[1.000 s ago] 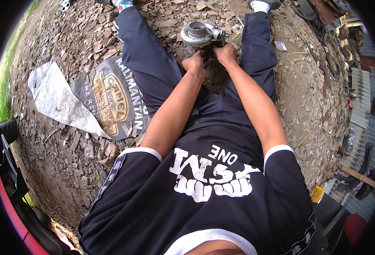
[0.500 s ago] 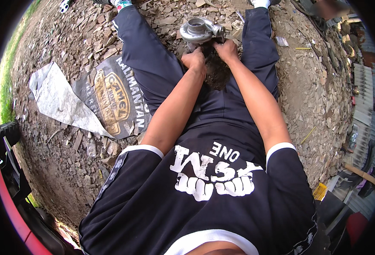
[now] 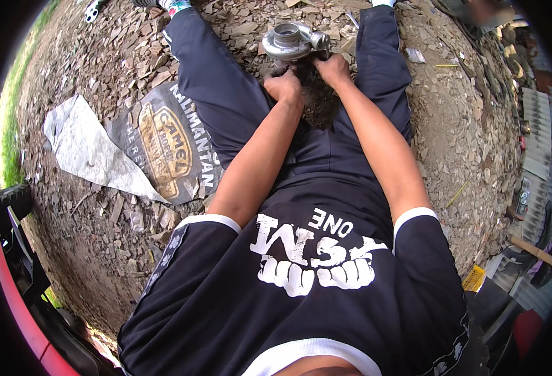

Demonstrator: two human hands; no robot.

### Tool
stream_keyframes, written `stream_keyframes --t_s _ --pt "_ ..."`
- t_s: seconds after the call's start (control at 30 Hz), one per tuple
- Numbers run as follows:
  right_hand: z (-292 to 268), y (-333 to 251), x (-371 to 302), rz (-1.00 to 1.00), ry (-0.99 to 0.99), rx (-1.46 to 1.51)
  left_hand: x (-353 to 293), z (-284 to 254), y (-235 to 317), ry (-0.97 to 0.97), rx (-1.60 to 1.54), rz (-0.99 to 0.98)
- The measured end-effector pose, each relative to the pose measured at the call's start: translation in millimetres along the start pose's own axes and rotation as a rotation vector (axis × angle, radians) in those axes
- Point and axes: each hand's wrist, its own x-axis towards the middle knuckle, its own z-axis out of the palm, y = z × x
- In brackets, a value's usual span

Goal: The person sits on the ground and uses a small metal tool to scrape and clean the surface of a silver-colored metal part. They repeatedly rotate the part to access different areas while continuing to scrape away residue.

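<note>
Between my outstretched legs stands a silver metal turbocharger (image 3: pixel 286 45), its round inlet facing up and its outlet pipe pointing right. My left hand (image 3: pixel 283 86) is closed against its lower left side, with the fingertips hidden beneath the housing. On the lower right, my right hand (image 3: pixel 332 70) grips the turbocharger just under the outlet, its fingers curled round the dark underside. That dark lower part is mostly covered by my hands. Below it lies a patch of dark, damp-looking soil (image 3: pixel 319 106).
Broken stone chips cover the ground (image 3: pixel 464 138). A torn printed sheet (image 3: pixel 94 147) with a white folded part lies left of my leg. Red vehicle bodywork (image 3: pixel 19 301) is at the lower left. Corrugated metal sheets (image 3: pixel 537 131) and a wooden handle (image 3: pixel 536 252) are at right.
The turbocharger has shifted very slightly left and up in the picture. My left hand has turned a little, and both hands keep their grip.
</note>
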Motion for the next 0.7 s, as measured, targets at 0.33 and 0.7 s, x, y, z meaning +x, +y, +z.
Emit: stream_keyframes --t_s 0.33,0.7 --pt "2.4 10.9 6.1 0.004 -0.010 0.020 -13.8 -6.1 20.4 0.013 0.117 0.074" --pt "-6.7 -3.8 -1.6 -0.021 -0.019 -0.014 -19.3 -10.5 30.4 -0.110 0.176 -0.025"
